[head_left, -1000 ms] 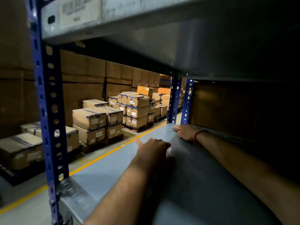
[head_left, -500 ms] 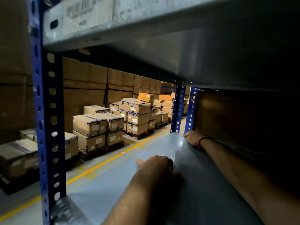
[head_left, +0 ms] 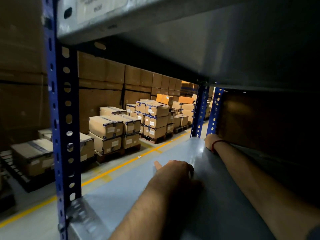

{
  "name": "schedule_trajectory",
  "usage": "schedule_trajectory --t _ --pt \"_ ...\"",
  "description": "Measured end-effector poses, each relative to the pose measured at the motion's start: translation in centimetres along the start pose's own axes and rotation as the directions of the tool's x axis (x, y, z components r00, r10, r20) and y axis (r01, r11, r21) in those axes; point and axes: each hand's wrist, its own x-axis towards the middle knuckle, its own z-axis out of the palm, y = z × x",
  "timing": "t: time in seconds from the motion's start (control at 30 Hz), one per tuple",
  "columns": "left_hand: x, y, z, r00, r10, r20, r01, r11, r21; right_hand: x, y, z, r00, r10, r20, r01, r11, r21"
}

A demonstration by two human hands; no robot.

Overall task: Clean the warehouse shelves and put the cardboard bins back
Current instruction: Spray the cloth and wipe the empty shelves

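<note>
Both hands reach along the grey shelf.
- Left hand: knuckles up, thumb out, fingers curled under. Cannot tell if it holds anything.
- Right hand: beyond the left, at the corner of the dark cardboard bin. Grip hidden.

Risk: a 1-handed drag could skew the bin against the blue upright beside that hand.

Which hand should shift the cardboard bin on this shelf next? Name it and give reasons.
Right, probably. The right hand is at the cardboard bin, at its lower corner by the far blue upright. The left hand lies palm down on the shelf, well short of it.
</note>
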Motion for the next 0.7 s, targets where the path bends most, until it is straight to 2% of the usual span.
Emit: schedule_trajectory --t 0.1,0.2,0.27,0.3,0.37,0.47,0.53,0.6,0.7 --pt "0.0 0.1 -0.4 1.000 -0.011 0.004 0.011 1.000 -0.011 -0.5 -0.7 -0.6 0.998 -0.032 0.046 0.030 0.998 0.057" --pt "0.1 0.0 -0.7 0.999 0.032 -0.018 -0.033 0.999 -0.012 -1.5 -2.2 -1.1 0.966 -0.259 -0.002 0.251 0.935 0.250" --pt "0.1 -0.4 -0.6 0.998 0.046 -0.038 -0.047 0.999 -0.018 -2.5 -2.4 -0.9 0.920 -0.388 -0.048 0.387 0.889 0.243" --pt "0.1 -0.5 -0.5 0.998 0.042 -0.048 -0.043 0.999 -0.022 -3.1 -2.1 -0.9 0.912 -0.407 -0.051 0.408 0.886 0.222" --pt "0.2 -0.8 -0.3 0.998 0.047 -0.040 -0.048 0.999 -0.023 -3.5 -0.1 -1.5 0.939 -0.344 -0.013 0.340 0.922 0.187" --pt "0.2 -0.9 -0.2 0.999 0.047 -0.006 -0.047 0.999 -0.021 -3.7 5.5 -2.5 0.998 -0.069 0.012 0.069 0.998 -0.002" --pt "0.4 -0.8 -0.4 0.999 0.043 0.006 -0.043 0.999 -0.012 -4.3 7.9 -2.3 0.998 0.055 -0.023 -0.057 0.995 -0.080" --pt "0.6 -0.6 -0.4 0.999 0.041 0.007 -0.041 0.999 0.016 -5.0 7.6 -2.1 0.998 -0.010 -0.058 0.008 1.000 -0.028" --pt "1.1 -0.5 -0.2 0.998 0.055 0.012 -0.055 0.998 0.026 -7.4 4.2 -2.5 0.961 -0.270 -0.063 0.276 0.954 0.117"
